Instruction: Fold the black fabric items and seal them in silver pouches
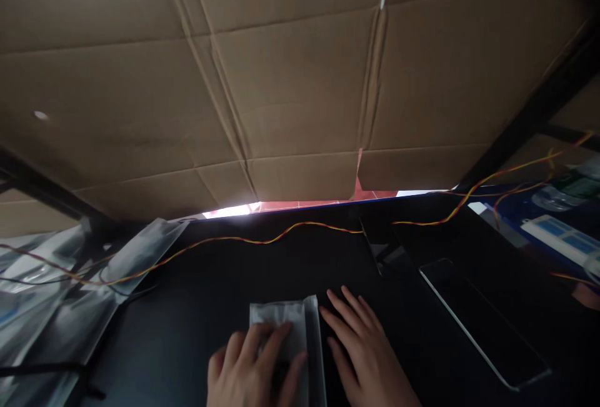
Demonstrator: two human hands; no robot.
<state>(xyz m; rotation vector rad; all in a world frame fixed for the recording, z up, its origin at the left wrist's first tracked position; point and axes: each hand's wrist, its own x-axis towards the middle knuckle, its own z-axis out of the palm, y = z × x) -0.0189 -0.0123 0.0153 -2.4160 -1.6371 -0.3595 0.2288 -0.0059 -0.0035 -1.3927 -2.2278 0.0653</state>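
Observation:
A frosted plastic bag (313, 338) lies flat on the black tabletop at the bottom middle. My left hand (250, 363) rests on top of it, fingers bent, with thumb and forefinger apart and touching the plastic. Something dark shows between that thumb and forefinger, too dim to make out. Just right of the bag, my right hand (360, 354) lies palm down with its fingers spread and nothing in it. Its fingertips are close to the bag's right edge.
A dark smartphone (482, 319) lies at right. Several frosted bags (60, 307) pile up at left. A twisted red-yellow wire (262, 242) crosses the back of the table (173, 319). Cardboard (290, 82) stands behind; a plastic bottle (557, 194) and a white-and-blue item (557, 235) sit at far right.

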